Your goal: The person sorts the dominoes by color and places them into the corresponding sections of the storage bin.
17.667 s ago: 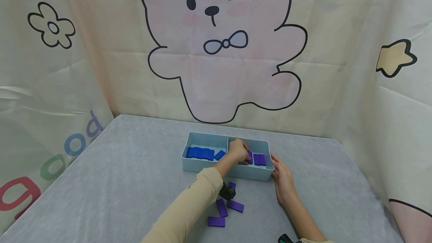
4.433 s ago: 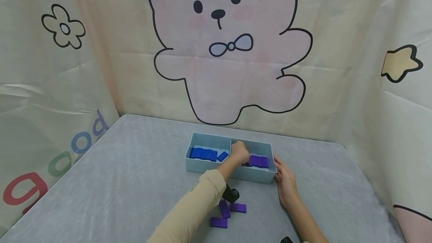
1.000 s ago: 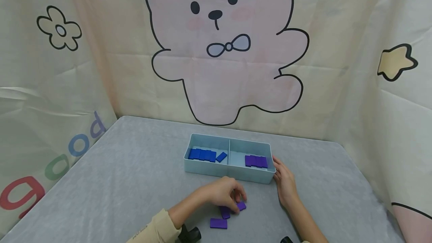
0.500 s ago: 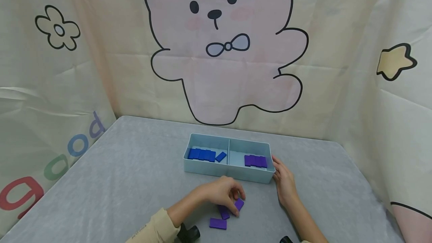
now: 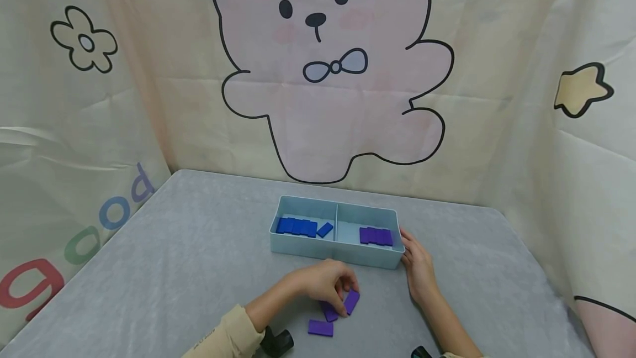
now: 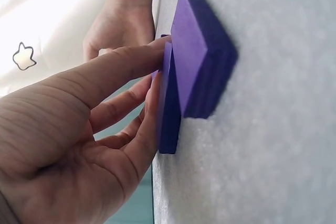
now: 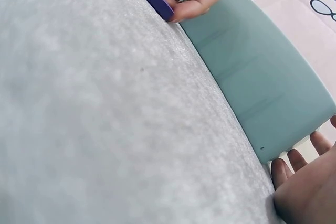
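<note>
My left hand (image 5: 325,283) pinches a purple tile (image 5: 352,303) between thumb and fingers, low over the cloth. Two more purple tiles lie by it: one slanted tile (image 5: 328,312) partly under the hand, and a flat tile (image 5: 320,328) nearer me. In the left wrist view a purple tile (image 6: 202,56) sits in front of the thumb tip. My right hand (image 5: 419,269) touches the right end of a light blue two-part box (image 5: 338,252), fingers extended along it. Inside its right compartment is a row of purple tiles (image 5: 376,236).
The box's left compartment holds a row of blue tiles (image 5: 296,227) and a slanted blue tile (image 5: 325,230) by the divider. Grey cloth (image 5: 208,247) covers the table. A printed curtain (image 5: 318,126) hangs behind its far edge.
Since 4.4 seconds ago my left hand has left the box and come down to the loose tiles. During the last second the pinched tile has turned more upright. My right hand stays put.
</note>
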### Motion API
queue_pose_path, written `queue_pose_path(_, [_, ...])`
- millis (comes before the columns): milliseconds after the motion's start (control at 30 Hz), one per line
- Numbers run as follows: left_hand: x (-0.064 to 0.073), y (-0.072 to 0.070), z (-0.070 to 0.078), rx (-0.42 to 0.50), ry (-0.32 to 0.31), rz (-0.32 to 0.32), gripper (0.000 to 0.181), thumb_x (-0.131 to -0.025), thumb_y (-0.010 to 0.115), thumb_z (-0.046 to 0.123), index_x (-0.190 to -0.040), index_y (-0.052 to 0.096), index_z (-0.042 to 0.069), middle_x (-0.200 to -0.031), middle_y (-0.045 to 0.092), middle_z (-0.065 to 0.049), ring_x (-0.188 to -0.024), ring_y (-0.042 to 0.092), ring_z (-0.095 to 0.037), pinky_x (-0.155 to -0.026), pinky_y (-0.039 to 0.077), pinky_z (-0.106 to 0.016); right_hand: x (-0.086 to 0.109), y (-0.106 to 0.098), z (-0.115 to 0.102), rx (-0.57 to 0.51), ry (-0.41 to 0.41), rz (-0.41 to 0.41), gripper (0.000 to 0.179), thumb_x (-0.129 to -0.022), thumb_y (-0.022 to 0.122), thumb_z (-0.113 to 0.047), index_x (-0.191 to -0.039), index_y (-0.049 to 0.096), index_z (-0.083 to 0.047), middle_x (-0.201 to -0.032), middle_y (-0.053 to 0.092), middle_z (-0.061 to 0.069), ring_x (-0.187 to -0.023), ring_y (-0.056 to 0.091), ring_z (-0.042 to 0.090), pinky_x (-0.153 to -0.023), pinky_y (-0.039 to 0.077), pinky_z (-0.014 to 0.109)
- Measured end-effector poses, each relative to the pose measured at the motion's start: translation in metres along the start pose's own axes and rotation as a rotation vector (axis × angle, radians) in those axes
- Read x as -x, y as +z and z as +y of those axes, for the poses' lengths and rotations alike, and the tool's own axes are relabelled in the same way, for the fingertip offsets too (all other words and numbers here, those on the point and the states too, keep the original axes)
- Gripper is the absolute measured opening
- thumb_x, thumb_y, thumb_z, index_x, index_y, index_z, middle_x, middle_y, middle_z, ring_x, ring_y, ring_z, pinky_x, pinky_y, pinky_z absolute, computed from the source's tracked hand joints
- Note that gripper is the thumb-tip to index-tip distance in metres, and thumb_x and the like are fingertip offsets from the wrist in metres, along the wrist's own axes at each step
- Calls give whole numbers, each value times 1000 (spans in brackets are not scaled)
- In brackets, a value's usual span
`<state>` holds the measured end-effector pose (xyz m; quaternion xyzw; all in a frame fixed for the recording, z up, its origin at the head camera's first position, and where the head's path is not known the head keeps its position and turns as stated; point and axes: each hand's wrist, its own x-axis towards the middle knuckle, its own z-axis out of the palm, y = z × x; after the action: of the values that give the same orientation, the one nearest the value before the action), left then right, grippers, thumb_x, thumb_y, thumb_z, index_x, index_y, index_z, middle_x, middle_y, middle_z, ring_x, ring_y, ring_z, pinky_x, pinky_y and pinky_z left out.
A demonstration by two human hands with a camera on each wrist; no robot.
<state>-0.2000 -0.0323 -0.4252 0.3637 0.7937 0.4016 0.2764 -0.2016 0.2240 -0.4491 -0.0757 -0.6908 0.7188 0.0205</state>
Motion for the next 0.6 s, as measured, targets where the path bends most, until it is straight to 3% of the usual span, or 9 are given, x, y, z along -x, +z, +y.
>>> queue_pose_path(300, [-3, -1, -2, -5, 11, 9, 34, -79, 91, 0, -109, 74, 7, -89, 63, 8, -71, 55, 0, -64, 46, -15, 0, 0, -1, 9, -4, 2, 54, -114, 36, -21, -165, 33, -3, -171, 32, 11, -130, 53, 2, -97, 44, 10])
queue_pose_path(600, [-1, -1, 5, 10, 27, 34, 37, -79, 91, -1, -111, 74, 6, -88, 67, 2, -71, 59, 0, -66, 49, -15, 1, 1, -2, 12, 3, -2, 54, -115, 35, -22, -165, 32, -3, -172, 31, 10, -133, 51, 5, -97, 43, 10])
